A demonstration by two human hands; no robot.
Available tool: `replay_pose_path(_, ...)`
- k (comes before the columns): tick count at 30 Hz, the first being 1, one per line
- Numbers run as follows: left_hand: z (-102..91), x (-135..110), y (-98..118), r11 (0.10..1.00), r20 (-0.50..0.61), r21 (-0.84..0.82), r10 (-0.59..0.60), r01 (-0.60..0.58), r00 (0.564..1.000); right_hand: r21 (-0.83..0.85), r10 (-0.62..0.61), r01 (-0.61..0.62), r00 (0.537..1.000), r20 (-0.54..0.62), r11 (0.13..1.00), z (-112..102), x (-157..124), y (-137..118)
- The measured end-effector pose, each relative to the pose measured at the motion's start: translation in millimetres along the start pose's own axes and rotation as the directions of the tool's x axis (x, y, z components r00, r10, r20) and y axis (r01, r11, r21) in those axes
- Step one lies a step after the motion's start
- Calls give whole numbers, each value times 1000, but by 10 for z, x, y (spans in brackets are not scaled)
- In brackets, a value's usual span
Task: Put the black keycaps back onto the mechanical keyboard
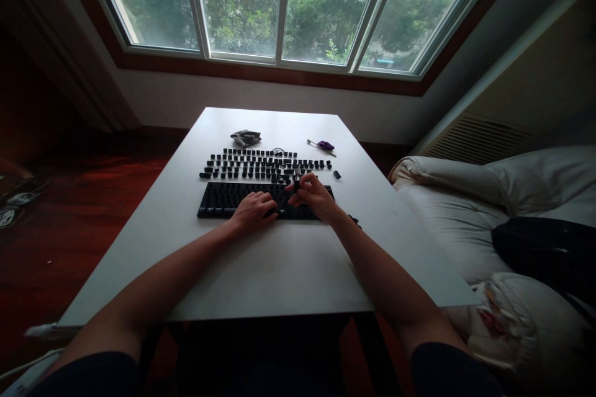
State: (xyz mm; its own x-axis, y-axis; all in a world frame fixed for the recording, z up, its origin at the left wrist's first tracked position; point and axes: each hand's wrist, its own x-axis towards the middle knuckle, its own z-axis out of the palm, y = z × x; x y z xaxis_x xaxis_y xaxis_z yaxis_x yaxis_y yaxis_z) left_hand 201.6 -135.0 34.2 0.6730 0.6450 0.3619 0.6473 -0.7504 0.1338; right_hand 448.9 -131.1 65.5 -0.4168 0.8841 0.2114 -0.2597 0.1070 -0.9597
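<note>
A black keyboard (pixel 218 200) lies on the white table (pixel 279 260). Behind it, several loose black keycaps (pixel 251 164) are laid out in rows. My left hand (pixel 252 209) rests on the middle of the keyboard with its fingers curled. Over the keyboard's right part, my right hand (pixel 313 194) pinches a small dark keycap (pixel 297 185) between its fingertips.
A small dark bundle (pixel 246 136) and a purple-handled tool (pixel 322 146) lie at the table's far side. One stray keycap (pixel 336 174) sits to the right. A pale cushioned seat (pixel 465 211) stands at the right, windows behind.
</note>
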Motion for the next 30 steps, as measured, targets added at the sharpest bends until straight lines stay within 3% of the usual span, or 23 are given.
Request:
replay_pose_path(14, -1, -1, 5, 1000, 6, 8, 2, -2, 1000, 150, 34, -22, 996, -77, 988, -7, 14, 14)
replay_pose_path(25, 3, -2, 7, 1000, 2, -8, 0, 0, 1000, 15, 108, -107, 980, -168, 994, -16, 53, 97)
replay_pose_path(30, 3, -1, 10, 1000, 9, -12, -8, 8, 1000, -116, 52, -80, 973, -224, 990, 28, 65, 125)
